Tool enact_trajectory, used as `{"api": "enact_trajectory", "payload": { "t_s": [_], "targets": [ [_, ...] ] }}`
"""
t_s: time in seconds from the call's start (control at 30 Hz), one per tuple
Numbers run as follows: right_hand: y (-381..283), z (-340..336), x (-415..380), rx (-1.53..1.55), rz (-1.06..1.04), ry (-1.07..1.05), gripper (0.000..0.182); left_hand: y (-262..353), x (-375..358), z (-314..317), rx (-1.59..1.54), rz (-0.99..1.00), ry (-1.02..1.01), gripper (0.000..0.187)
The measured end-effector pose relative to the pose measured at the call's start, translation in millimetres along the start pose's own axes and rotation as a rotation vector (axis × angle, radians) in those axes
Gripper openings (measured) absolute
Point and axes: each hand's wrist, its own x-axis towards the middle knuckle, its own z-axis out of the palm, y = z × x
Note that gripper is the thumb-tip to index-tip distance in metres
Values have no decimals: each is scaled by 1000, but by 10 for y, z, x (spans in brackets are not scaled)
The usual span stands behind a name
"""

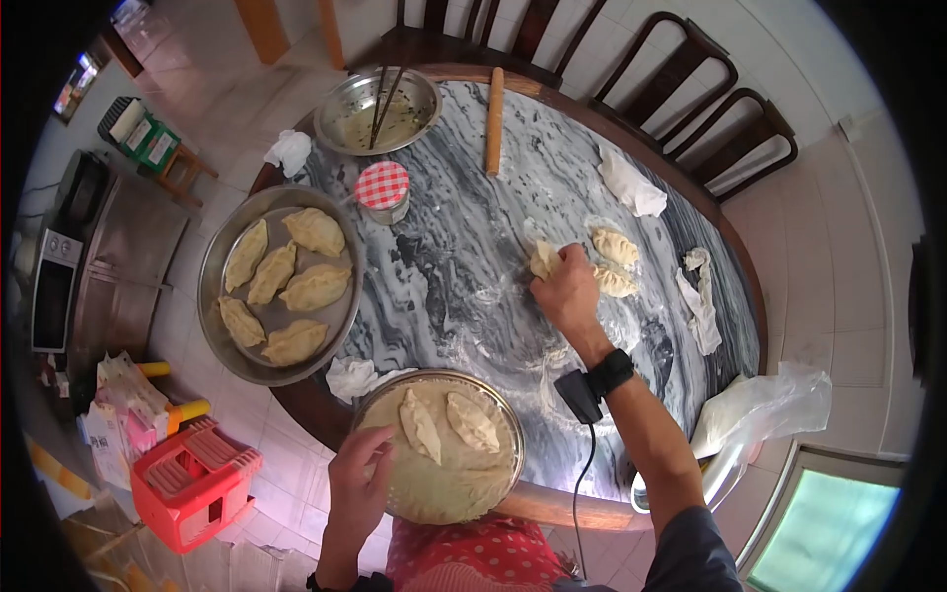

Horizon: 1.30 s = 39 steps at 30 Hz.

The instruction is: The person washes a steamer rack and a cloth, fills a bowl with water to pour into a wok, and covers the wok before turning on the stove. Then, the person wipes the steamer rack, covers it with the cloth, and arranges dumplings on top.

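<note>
My right hand (569, 296) is closed on a dumpling (544, 259) over the floured marble tabletop. Just right of it lie two more pleated dumplings, a farther one (616, 247) and a nearer one (617, 281). At the left rim of a round metal tray (515, 414), my left hand (357, 483) has its fingers apart and holds nothing. That tray is dusted with flour and carries an upright-lying dumpling (420, 426) and a slanted one (473, 422). A larger round pan (209, 311) at the left holds several dumplings.
A steel bowl (412, 138) with chopsticks (380, 109), a jar with a checked lid (383, 189) and a rolling pin (494, 123) stand or lie farther back. Crumpled white cloths (631, 183) and a plastic bag (760, 407) are at the right. A cable (584, 493) hangs from my right wrist.
</note>
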Motion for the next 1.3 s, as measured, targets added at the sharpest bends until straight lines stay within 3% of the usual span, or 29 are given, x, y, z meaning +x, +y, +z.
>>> {"api": "enact_trajectory", "payload": {
  "t_s": [0.03,0.1,0.17,0.2,0.27,0.37,0.47,0.6,0.67,0.7,0.77,0.83,0.97,1.1,1.17,1.2,1.3],
  "targets": [
    [11,-41,-32,-2,-4,-6,45,-26,22,48,-92,6,-32,30],
    [30,-128,-134,292,83,-30,43,-19,65,137,-182,8,-61,30],
    [-253,-391,-450,387,9,-70,41,71,105,261,-651,-239,-162,36],
    [-379,-504,-646,478,-63,-98,40,117,141,335,-650,-244,-160,36],
    [-515,-518,-1088,524,-135,-163,38,201,190,472,-915,-335,-158,47],
    [-897,-549,-1672,555,-100,-304,40,225,159,554,-1099,-361,-201,50],
    [-967,-451,-2049,527,-321,-297,48,36,45,450,-1087,-331,-217,50],
    [-928,-354,-2408,684,-215,-342,49,-169,-93,164,-1186,-453,-323,46],
    [-936,-310,-2524,631,-251,-335,45,-215,-155,77,-1239,-490,-314,45],
    [-971,-296,-2584,518,-406,-287,44,-241,-195,31,-1241,-509,-309,45],
    [-1029,-199,-2733,484,-425,-313,43,-318,-271,-66,-1239,-531,-302,44],
    [-1048,-89,-2862,395,-473,-343,44,-415,-374,-147,-1001,-522,-277,40],
    [-1038,112,-3113,528,-316,-432,49,-626,-524,-209,-871,-587,-193,43],
    [-1083,227,-3196,550,-361,-400,49,-654,-522,-218,-891,-564,-184,42],
    [-1073,333,-3232,621,-159,-426,50,-612,-447,-228,-861,-634,-195,45],
    [-1073,357,-3221,622,-156,-429,50,-637,-413,-220,-860,-638,-194,45],
    [-1062,420,-3146,704,-80,-381,46,-808,-325,-115,-771,-432,-132,42]
  ]
}}
